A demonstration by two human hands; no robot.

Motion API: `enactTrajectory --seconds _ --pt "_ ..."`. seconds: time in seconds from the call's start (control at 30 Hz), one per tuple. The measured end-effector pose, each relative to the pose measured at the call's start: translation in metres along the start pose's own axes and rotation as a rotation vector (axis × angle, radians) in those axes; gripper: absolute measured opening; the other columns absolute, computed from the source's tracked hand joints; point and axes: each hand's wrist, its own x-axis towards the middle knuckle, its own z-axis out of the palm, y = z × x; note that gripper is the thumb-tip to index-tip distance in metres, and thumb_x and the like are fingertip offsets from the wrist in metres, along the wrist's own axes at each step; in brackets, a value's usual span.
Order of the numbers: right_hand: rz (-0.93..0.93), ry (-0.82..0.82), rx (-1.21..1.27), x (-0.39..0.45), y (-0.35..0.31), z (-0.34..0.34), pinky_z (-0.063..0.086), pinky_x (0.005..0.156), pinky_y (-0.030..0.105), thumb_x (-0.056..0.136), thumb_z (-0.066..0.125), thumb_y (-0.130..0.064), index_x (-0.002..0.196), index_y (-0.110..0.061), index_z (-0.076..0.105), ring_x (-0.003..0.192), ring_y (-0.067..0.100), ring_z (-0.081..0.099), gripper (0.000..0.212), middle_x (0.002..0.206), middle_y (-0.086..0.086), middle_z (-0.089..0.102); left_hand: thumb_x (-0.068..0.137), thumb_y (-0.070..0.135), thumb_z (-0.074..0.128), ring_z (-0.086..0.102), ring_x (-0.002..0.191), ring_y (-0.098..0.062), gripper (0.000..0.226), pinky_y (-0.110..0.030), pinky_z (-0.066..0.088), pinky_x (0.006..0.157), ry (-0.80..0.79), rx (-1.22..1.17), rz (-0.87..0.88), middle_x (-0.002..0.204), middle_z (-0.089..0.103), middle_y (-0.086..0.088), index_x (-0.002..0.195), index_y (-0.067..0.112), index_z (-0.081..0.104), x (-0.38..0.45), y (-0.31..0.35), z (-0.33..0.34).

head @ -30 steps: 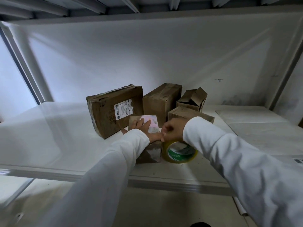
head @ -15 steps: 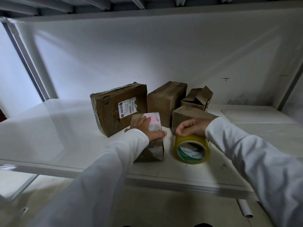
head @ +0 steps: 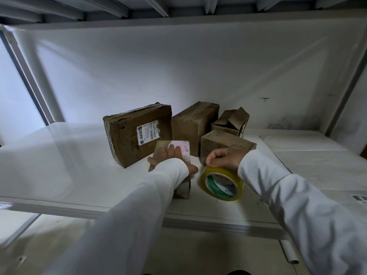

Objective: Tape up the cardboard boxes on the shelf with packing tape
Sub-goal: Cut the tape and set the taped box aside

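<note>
My left hand [head: 174, 157] lies flat on the small cardboard box [head: 183, 148], centre frame. Right hand [head: 225, 158] grips the yellow tape roll [head: 222, 182] beside it.

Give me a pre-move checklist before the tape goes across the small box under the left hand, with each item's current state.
1. Small box held steady: ok, left hand rests flat on its top.
2. Tape roll in grip: ok, right hand grips its top edge.
3. Tape end stuck to the box: cannot tell, no strip visible between roll and box.
4. Room beside the box: ok, roll stands on bare shelf to its right.
5. Neighbouring ridged box clear of the roll: cannot tell, the right hand hides the gap.
</note>
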Motion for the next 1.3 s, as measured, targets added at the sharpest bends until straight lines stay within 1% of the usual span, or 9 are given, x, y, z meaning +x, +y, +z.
enactTrajectory --seconds 0.23,0.33,0.4,0.5,0.57,0.63,0.87,1.13,1.3 --pt "0.014 0.087 0.021 -0.003 0.008 0.004 0.045 0.088 0.032 0.09 0.056 -0.044 0.096 -0.029 0.059 0.1 0.024 0.058 0.016 0.108 0.001 0.061 0.084 0.055 0.06 0.0 0.146 -0.03 0.098 -0.047 0.011 0.118 -0.019 0.178 0.124 0.16 -0.003 -0.009 0.152 0.02 -0.001 0.01 -0.022 -0.021" --pt "0.032 0.117 -0.087 -0.003 0.009 0.005 0.042 0.098 0.036 0.094 0.044 -0.051 0.106 -0.029 0.056 0.107 0.025 0.055 0.028 0.116 0.001 0.058 0.089 0.049 0.052 0.017 0.143 -0.027 0.063 -0.055 0.017 0.114 0.2 0.244 0.174 0.154 0.024 -0.003 0.145 0.028 0.031 0.008 -0.033 -0.025" --pt "0.045 0.162 -0.207 -0.003 0.004 0.007 0.034 0.103 0.035 0.097 0.037 -0.051 0.119 -0.026 0.054 0.115 0.026 0.05 0.038 0.121 -0.001 0.052 0.095 0.043 0.043 0.035 0.133 -0.025 0.042 -0.044 0.029 0.108 0.353 0.132 0.339 0.143 0.044 -0.001 0.133 0.027 0.05 -0.002 -0.024 -0.027" --pt "0.067 0.196 -0.292 -0.004 -0.004 0.009 0.031 0.105 0.036 0.1 0.03 -0.046 0.133 -0.022 0.048 0.121 0.026 0.047 0.044 0.133 0.005 0.05 0.096 0.05 0.039 0.051 0.116 -0.023 0.046 -0.03 0.039 0.095 0.109 -0.304 0.372 0.128 0.058 -0.002 0.125 0.021 0.06 -0.022 0.005 -0.025" --pt "0.08 0.206 -0.281 -0.004 -0.007 0.012 0.032 0.106 0.035 0.101 0.031 -0.043 0.134 -0.021 0.047 0.121 0.026 0.048 0.043 0.136 0.006 0.05 0.092 0.06 0.04 0.056 0.113 -0.026 0.058 -0.033 0.042 0.098 -0.104 -0.458 0.283 0.124 0.061 -0.006 0.122 0.016 0.062 -0.025 0.023 -0.018" --pt "0.081 0.226 -0.28 -0.007 -0.008 0.012 0.031 0.107 0.034 0.102 0.033 -0.039 0.134 -0.018 0.049 0.121 0.025 0.049 0.041 0.137 0.006 0.05 0.089 0.062 0.044 0.058 0.111 -0.028 0.063 -0.036 0.044 0.1 -0.16 -0.499 0.237 0.122 0.063 -0.01 0.119 0.011 0.063 -0.022 0.032 -0.014" --pt "0.096 0.217 -0.332 -0.019 -0.02 0.014 0.033 0.104 0.032 0.104 0.027 -0.033 0.129 -0.015 0.053 0.117 0.025 0.052 0.04 0.132 0.009 0.054 0.089 0.035 0.062 0.059 0.113 -0.027 0.044 -0.038 0.047 0.1 -0.135 -0.536 0.185 0.122 0.062 -0.012 0.124 0.007 0.059 -0.016 0.041 -0.023" --pt "0.095 0.18 -0.281 -0.024 -0.032 0.022 0.035 0.101 0.033 0.104 0.027 -0.03 0.133 -0.015 0.048 0.118 0.028 0.05 0.039 0.133 0.01 0.052 0.083 0.022 0.071 0.064 0.102 -0.024 0.028 -0.035 0.052 0.092 -0.092 -0.549 0.086 0.108 0.068 -0.008 0.108 0.011 0.069 -0.011 0.032 -0.023" --pt "0.102 0.067 -0.233 -0.021 -0.02 0.011 0.037 0.1 0.035 0.093 0.053 -0.037 0.142 -0.029 0.033 0.123 0.028 0.045 0.054 0.142 0.004 0.042 0.088 0.018 0.064 0.059 0.096 -0.023 0.024 -0.03 0.049 0.086 -0.026 -0.578 0.195 0.104 0.063 -0.008 0.11 0.008 0.066 -0.02 0.026 -0.018"
